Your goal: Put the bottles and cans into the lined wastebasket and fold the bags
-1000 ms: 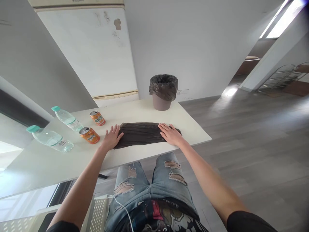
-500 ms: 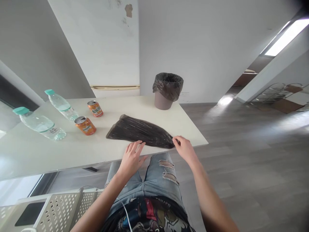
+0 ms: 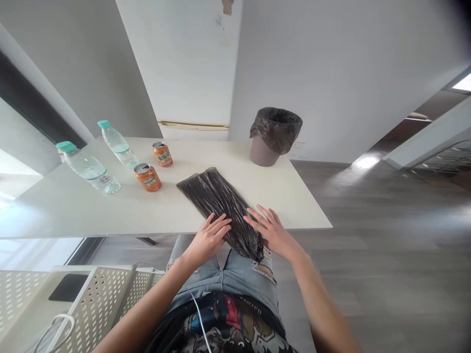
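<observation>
A black plastic garbage bag (image 3: 224, 198) lies flattened on the white table (image 3: 172, 211), its narrow gathered end hanging over the front edge above my legs. My left hand (image 3: 211, 238) rests on the bag's left side with fingers stretched out. At its right side, my right hand (image 3: 272, 233) has its fingers spread, the tips on or just beside the plastic; I cannot tell which. Neither hand grips the bag. Beyond it stands a mauve trash bin (image 3: 263, 153), lined with another black bag (image 3: 275, 130) folded over its rim.
Two orange soda cans (image 3: 147, 177) and two clear bottles with teal caps (image 3: 88, 169) stand on the table's left part. A white refrigerator (image 3: 184, 63) is behind the table. Perforated plastic baskets (image 3: 106, 299) sit at lower left, beside a dark flat device (image 3: 68, 287).
The bag has turned, its gathered end now past the table's front edge. My right hand has let go of that end and moved up along the bag. The view has shifted left.
</observation>
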### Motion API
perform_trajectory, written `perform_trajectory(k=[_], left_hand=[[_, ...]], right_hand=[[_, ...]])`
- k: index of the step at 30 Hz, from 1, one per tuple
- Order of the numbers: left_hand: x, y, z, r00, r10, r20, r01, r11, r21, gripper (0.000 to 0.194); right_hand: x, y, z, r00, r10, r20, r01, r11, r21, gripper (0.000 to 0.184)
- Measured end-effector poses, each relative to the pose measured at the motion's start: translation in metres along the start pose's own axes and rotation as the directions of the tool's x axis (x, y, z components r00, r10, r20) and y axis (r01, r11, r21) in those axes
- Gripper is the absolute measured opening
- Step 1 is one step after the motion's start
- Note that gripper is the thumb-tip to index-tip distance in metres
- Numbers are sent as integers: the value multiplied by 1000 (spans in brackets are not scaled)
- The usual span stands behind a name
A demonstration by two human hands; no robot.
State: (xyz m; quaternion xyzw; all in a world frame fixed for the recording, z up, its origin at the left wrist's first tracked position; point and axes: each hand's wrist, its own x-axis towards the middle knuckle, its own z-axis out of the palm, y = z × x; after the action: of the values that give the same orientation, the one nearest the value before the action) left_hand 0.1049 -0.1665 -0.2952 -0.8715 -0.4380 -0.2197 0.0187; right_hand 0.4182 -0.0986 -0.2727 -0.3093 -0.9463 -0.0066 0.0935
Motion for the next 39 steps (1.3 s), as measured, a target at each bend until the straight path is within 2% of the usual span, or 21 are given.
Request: perform_trajectory(k=[2, 5, 8, 10, 12, 15, 17, 19, 21, 23, 25, 27, 30, 34, 36, 39], left_hand=[[-4, 2, -4, 997, -58, -48, 59, 998, 11, 40], [-13, 2, -8, 973, -190, -128, 190, 982, -6, 43], [-26, -3, -12, 943, -282, -177, 275, 959, -63, 58], [-35, -8, -14, 938, -299, -175, 288, 954, -87, 69], [-42, -15, -17, 944, -293, -149, 281, 955, -97, 76], [-47, -23, -20, 939, -313, -143, 295, 946, -132, 78], [-47, -26, -20, 926, -339, -167, 310, 934, -175, 69], [-46, -27, -19, 910, -370, -185, 329, 918, -220, 53], [-45, -25, -17, 871, -450, -196, 392, 878, -274, 44], [-44, -23, -16, 801, -568, -189, 487, 802, -346, 52], [-43, -21, -17, 738, -654, -168, 546, 724, -420, 63], [-41, -20, -18, 711, -687, -152, 556, 681, -477, 67], [-35, -20, -21, 687, -714, -135, 573, 646, -505, 65], [-27, -22, -25, 646, -751, -137, 624, 623, -472, 64], [-23, -24, -27, 652, -744, -142, 629, 636, -447, 63], [-16, -25, -31, 687, -712, -145, 618, 677, -399, 58]], right_hand=[[12, -6, 10, 992, -119, -45, 119, 993, -3, 77], [26, -26, 15, 954, -259, -148, 271, 960, 71, 56], [35, -51, 9, 915, -356, -190, 386, 909, 155, 46], [40, -65, 0, 890, -408, -202, 446, 870, 210, 43], [46, -74, -9, 877, -405, -257, 472, 828, 303, 39], [61, -77, -25, 876, -277, -395, 459, 732, 504, 29], [77, -75, -36, 885, -161, -438, 423, 671, 609, 23], [97, -72, -47, 907, -79, -413, 362, 646, 672, 13], [122, -67, -57, 949, 3, -316, 240, 644, 726, 10], [150, -60, -62, 979, 115, -166, 54, 644, 763, 18], [179, -50, -60, 971, 233, -48, -117, 641, 758, 21], [207, -37, -52, 954, 300, 21, -222, 656, 722, 19], [242, -17, -34, 940, 331, 85, -311, 729, 610, 18], [266, 0, -8, 917, 389, 90, -381, 785, 489, 21], [272, 3, 2, 906, 418, 67, -397, 783, 480, 20], [279, 2, 15, 904, 426, 39, -390, 784, 482, 22]])
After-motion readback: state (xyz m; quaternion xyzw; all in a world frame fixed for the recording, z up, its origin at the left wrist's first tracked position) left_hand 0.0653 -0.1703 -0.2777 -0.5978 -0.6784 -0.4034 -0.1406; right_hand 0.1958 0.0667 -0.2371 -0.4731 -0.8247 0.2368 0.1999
